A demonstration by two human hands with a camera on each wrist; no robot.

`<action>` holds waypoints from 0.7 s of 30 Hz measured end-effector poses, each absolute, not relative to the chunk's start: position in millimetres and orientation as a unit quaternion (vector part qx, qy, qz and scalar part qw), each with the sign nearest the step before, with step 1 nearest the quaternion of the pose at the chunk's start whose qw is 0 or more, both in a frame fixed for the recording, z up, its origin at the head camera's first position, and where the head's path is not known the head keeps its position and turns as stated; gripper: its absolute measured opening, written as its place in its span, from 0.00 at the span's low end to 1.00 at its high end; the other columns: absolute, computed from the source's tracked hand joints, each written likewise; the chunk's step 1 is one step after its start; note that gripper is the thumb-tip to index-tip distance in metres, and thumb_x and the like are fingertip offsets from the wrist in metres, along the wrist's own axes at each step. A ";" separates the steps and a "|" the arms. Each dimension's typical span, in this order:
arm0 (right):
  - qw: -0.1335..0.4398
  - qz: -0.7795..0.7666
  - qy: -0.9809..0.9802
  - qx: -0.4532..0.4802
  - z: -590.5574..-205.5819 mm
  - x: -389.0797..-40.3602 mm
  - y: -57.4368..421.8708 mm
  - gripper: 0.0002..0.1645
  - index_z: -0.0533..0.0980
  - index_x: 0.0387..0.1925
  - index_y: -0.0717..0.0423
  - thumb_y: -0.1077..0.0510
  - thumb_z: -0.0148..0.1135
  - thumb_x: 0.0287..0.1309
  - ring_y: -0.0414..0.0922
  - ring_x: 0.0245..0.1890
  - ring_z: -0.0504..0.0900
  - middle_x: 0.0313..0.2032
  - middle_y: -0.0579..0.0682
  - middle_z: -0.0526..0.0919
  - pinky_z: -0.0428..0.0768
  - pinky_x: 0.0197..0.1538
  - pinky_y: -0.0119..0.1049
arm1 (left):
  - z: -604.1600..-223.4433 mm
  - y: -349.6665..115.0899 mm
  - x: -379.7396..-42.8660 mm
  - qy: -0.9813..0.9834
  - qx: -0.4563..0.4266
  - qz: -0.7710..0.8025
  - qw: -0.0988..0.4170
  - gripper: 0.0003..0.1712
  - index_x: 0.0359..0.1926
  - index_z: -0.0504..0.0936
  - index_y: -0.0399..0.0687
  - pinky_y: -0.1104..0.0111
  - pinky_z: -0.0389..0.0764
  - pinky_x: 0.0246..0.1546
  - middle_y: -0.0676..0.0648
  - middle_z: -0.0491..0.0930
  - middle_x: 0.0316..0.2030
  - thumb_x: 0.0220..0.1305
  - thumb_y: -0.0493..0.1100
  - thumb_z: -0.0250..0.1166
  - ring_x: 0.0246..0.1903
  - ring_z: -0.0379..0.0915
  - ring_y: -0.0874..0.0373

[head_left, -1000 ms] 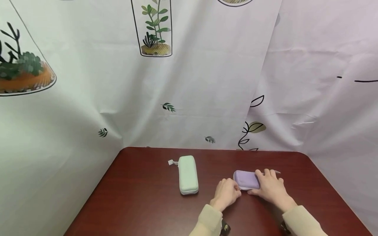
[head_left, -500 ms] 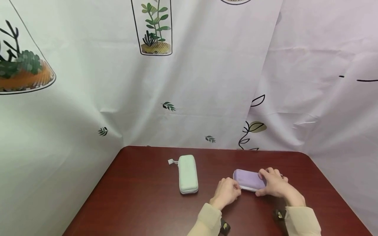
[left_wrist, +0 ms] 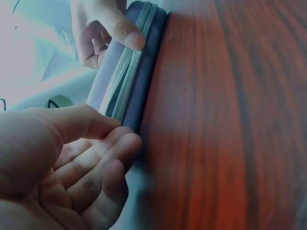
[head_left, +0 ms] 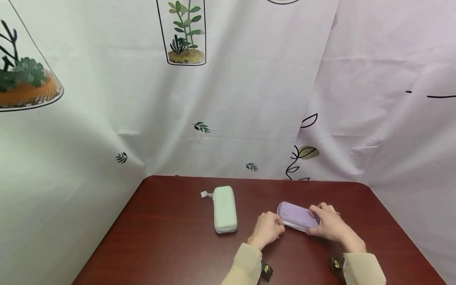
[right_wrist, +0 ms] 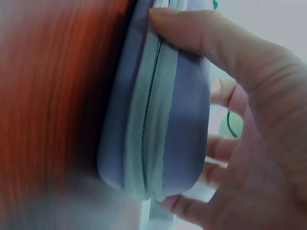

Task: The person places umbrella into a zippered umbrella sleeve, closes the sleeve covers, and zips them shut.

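A purple zippered case (head_left: pixel 295 215) with a pale zipper band lies on the table, right of centre. My left hand (head_left: pixel 267 228) is at its left end; in the left wrist view the thumb (left_wrist: pixel 88 122) and curled fingers pinch at the zipper (left_wrist: pixel 125 91), and whatever is between the tips is hidden. There the zipper tapes stand slightly apart. My right hand (head_left: pixel 329 223) grips the case's right part, thumb on the near side and fingers over the far side. In the right wrist view the zipper teeth (right_wrist: pixel 149 96) look joined at that end.
A mint-green zippered case (head_left: pixel 225 209) with a white tab (head_left: pixel 206 194) lies left of the hands on the dark red table (head_left: pixel 171 237). Behind the table hangs a pale curtain (head_left: pixel 249 99) printed with plants.
My right hand has shifted rightward along the purple case, uncovering more of its top. The case has turned slightly, its left end now farther back. My left hand stays at the left end.
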State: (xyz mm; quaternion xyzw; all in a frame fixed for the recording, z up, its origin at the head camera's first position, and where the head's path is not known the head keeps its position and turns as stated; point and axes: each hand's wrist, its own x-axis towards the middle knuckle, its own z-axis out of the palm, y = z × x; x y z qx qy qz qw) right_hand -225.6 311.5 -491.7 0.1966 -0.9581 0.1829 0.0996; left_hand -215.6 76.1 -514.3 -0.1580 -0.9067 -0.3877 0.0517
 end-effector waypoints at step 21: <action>0.058 0.161 -0.981 0.088 -483.7 -211.9 257.5 0.39 0.74 0.40 0.59 0.34 0.75 0.35 0.58 0.33 0.72 0.30 0.58 0.70 0.71 0.29 0.52 | -513.3 82.0 -213.8 -0.908 -0.184 -0.373 0.052 0.12 0.15 0.80 0.56 0.78 0.64 0.19 0.66 0.68 0.07 0.49 0.37 0.69 0.13 0.64 0.73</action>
